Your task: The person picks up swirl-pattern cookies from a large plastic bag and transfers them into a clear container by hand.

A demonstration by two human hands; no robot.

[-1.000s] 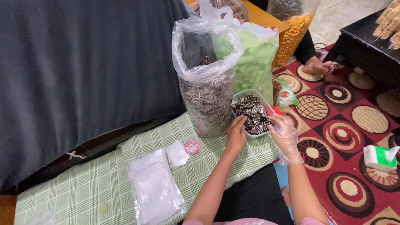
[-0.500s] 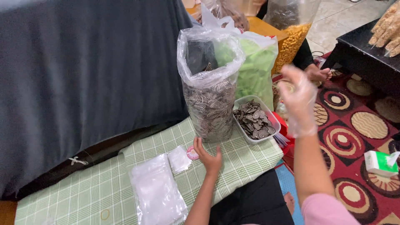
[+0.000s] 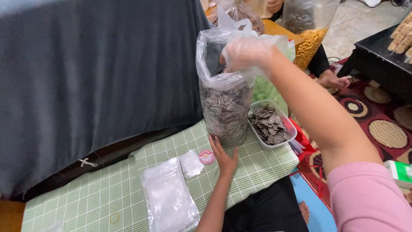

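Up at the top of a tall clear plastic bag [image 3: 225, 107], the right hand [image 3: 244, 53], wearing a thin clear glove, is closed around the bag's loose open rim, pinching the plastic. The bag stands upright near the far edge of the table [image 3: 86, 202], which is covered with a green checked cloth. Its lower half is packed with round brown-and-white swirl-patterned snacks; the upper half is slack, empty plastic.

The left hand [image 3: 224, 157], bare, lies open and flat with fingers spread, resting on the cloth with the fingertips against the foot of the bag. It grips nothing.

Just beside the bag on its right, touching or almost touching it, sits a clear rectangular container [image 3: 271, 125] filled with more of the same swirl snacks. Behind the tall bag stands another bag with a greenish content [image 3: 268, 90], mostly hidden. Further back a large clear bag of yellow snacks [image 3: 310, 41] stands upright, and another person's hand [image 3: 332, 79] rests low near a patterned red carpet [image 3: 386, 124].

On the cloth near the left hand lies a small round pink sticker [image 3: 207, 157]; next to it is a small clear pouch [image 3: 191, 164], and nearer the camera a stack of larger flat clear pouches [image 3: 168, 199]. A wide dark grey cloth [image 3: 94, 77] hangs behind the table on the left. The right arm wears a pink sleeve [image 3: 369, 199].
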